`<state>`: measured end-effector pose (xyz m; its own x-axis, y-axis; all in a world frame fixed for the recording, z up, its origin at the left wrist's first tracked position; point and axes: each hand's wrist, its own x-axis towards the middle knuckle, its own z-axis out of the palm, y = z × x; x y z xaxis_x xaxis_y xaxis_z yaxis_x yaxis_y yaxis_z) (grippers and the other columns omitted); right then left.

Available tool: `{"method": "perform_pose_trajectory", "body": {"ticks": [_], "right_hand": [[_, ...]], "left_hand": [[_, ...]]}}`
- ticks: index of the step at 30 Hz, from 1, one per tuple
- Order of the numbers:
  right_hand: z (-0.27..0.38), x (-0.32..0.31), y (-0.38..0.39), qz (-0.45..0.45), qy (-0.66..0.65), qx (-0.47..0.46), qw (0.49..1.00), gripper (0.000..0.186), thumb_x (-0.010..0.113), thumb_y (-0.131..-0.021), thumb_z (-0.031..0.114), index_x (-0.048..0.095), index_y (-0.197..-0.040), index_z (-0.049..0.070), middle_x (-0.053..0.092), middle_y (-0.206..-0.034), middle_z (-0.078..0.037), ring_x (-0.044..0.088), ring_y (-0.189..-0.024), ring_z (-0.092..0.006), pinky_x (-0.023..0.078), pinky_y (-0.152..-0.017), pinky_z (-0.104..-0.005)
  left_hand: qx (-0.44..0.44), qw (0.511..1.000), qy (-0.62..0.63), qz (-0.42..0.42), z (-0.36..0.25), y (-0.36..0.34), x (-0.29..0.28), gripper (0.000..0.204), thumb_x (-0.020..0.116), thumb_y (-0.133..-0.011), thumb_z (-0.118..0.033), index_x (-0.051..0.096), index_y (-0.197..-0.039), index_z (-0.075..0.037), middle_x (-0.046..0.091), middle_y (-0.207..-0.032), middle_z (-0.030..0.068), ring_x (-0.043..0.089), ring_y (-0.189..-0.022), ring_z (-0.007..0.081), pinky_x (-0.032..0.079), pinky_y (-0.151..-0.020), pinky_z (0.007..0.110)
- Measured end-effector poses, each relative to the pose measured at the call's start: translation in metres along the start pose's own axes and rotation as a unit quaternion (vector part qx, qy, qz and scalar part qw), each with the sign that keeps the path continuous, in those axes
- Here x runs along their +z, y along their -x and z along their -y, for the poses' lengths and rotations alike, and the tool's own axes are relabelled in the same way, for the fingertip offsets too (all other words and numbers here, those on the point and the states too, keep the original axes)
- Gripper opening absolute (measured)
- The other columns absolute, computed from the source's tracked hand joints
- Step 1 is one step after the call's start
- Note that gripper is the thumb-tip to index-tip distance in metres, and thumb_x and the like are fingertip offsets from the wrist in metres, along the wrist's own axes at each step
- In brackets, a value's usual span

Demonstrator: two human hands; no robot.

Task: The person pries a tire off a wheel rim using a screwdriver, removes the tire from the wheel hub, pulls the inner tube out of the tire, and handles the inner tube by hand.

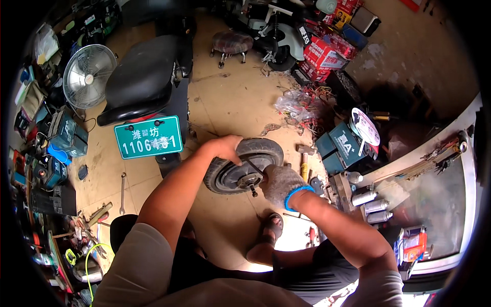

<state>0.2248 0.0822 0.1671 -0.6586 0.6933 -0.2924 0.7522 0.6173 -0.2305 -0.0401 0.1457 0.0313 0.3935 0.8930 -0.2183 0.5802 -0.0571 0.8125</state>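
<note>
Close to our body, a dark open-toed sandal (275,225) stands on the tan tiled floor (238,100), which is stained and crossed by thin joint lines. On that floor just ahead of us sits a black rubber-tyred wheel with a dark grey metal hub (232,176), tilted, its axle side toward us. Our bare left hand (227,148) is clamped on the tyre's upper left edge. Our right hand (280,187), in a grey knitted glove with a blue cuff, has its fingers curled together around a slim dark metal bar (254,167) over the hub.

Left of us a long steel spanner (123,194) lies on the tiles. Right of the wheel lies a hammer with a yellowish handle (305,158), and past it three silvery spray cans (376,205) lie side by side near a white-framed glass panel (434,220).

As for lettering, the cans' print is too small for us to read. Beyond the wheel to the left, a green rectangular plate (149,137) bears white characters and digits, partly scuffed, below a black scooter seat (143,74). To the right, a teal block-shaped battery (335,146) carries white marks; farther off, stacked red cardboard boxes (322,59) show white print, near a round padded stool (232,42).
</note>
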Motion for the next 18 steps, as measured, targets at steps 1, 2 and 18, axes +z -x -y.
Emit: {"method": "perform_pose_trajectory", "body": {"ticks": [1,2,18], "right_hand": [[0.005,0.006,0.005,0.004,-0.030,0.050,0.998,0.031,0.064,-0.096,0.023,0.071,-0.113,-0.002,0.075,-0.102,-0.029,0.074,-0.102,-0.0460,0.059,-0.089,-0.0525],[0.011,0.014,0.012,0.007,-0.061,0.099,0.993,0.031,0.063,-0.096,0.020,0.070,-0.117,-0.002,0.076,-0.103,-0.028,0.075,-0.104,-0.0441,0.060,-0.089,-0.0512],[0.012,0.078,0.024,-0.059,-0.298,0.150,0.941,0.039,0.070,-0.097,0.035,0.072,-0.115,0.000,0.075,-0.109,-0.028,0.070,-0.106,-0.0481,0.056,-0.091,-0.0532]], "left_hand": [[-0.027,0.997,-0.070,-0.008,-0.001,-0.004,0.002,0.085,0.100,-0.067,-0.019,0.060,-0.138,0.005,0.072,-0.135,0.0202,0.066,-0.128,0.0294,0.050,-0.111,0.038],[-0.026,0.997,-0.070,-0.005,-0.001,-0.004,0.001,0.085,0.100,-0.067,-0.019,0.060,-0.138,0.005,0.072,-0.135,0.0202,0.066,-0.128,0.0294,0.050,-0.111,0.038],[-0.017,0.999,-0.013,0.029,-0.014,0.004,-0.003,0.095,0.100,-0.066,-0.019,0.056,-0.147,0.003,0.070,-0.140,0.0186,0.064,-0.130,0.0274,0.049,-0.113,0.038]]}}
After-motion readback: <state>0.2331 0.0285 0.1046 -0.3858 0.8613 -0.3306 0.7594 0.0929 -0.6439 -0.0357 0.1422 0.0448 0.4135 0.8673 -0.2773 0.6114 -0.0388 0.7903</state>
